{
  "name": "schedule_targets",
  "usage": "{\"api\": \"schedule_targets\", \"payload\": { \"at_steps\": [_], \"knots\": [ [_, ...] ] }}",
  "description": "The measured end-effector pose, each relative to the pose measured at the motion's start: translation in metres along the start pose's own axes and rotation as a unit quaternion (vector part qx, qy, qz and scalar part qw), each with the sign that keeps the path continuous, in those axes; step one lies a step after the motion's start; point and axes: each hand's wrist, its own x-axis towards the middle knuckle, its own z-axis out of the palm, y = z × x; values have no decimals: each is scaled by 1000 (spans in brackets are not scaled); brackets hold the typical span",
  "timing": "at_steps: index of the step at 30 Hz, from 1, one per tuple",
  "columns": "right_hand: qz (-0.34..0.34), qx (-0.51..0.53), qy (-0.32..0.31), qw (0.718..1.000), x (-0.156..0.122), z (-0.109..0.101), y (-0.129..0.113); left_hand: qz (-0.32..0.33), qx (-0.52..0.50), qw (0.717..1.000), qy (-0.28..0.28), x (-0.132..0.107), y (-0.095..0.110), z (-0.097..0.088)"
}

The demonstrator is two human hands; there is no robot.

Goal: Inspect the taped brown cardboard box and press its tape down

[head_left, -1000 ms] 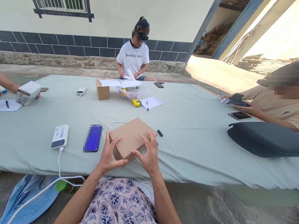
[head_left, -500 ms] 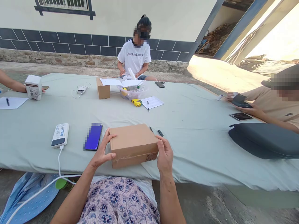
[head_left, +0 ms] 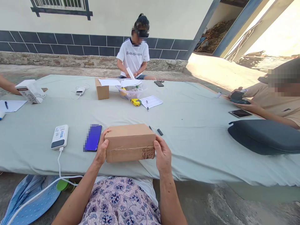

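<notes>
in the head view, with twelve o'clock taken as straight away from the body, the cardboard box (head_left: 130,143) is at twelve o'clock, above the near side of the bench (head_left: 199,140). its long axis runs almost level across the body, from nine o'clock to three o'clock, so one short end faces each hand. the left hand (head_left: 102,147) is gripping the nine o'clock end, with the thumb at the near corner and the fingers passing behind, where they are partly hidden. the right hand (head_left: 163,153) is gripping the three o'clock end, its thumb at the near edge and its fingers around the far side, also partly hidden. neither hand is the nearer one: both touch the box, and it is between them. the long side with dark scribbled lines looks toward the body, and these lines are closer to the right hand. whether the underside rests on the bench or is a little raised, i cannot tell. from the box, the phone (head_left: 93,138) is at about nine o'clock, just beside the left hand, and the white power bank (head_left: 59,137) is farther in the same direction. a small black object (head_left: 160,132) lies near the box at about two o'clock.
</notes>
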Motion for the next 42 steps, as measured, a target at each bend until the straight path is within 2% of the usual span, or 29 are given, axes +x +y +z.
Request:
{"api": "schedule_targets", "payload": {
  "at_steps": [5,9,13,18,23,26,28,30,32,35,37,42],
  "knots": [
    [-26,0,-33,999,0,-2,4,-13,-32,999,29,0,2,1],
    [-39,-10,-75,996,-1,-3,9,-45,-100,991,83,5,6,1],
    [-67,-44,-112,990,-5,4,16,-97,-188,968,133,10,12,-3],
    [-84,-32,-118,989,-10,16,24,-101,-221,957,159,5,18,-1],
    [-136,-25,-65,988,-12,11,20,-164,-270,941,116,-5,15,13],
    [-192,-93,-10,977,-11,5,9,-198,-266,939,94,-7,13,22],
    [-233,-150,34,960,-10,2,2,-197,-236,946,102,-7,11,25],
    [-247,-168,52,953,-8,2,-3,-164,-187,962,116,-8,10,26],
    [-221,-154,46,962,-8,3,-4,-109,-139,978,110,-11,9,25],
    [-153,-147,55,976,-9,6,-2,-46,-106,991,60,-16,8,23],
    [-111,-156,60,980,-9,8,1,-35,-83,995,43,-18,8,22],
    [-27,-205,28,978,-8,10,14,-41,15,998,41,-16,12,24]
  ]
}}
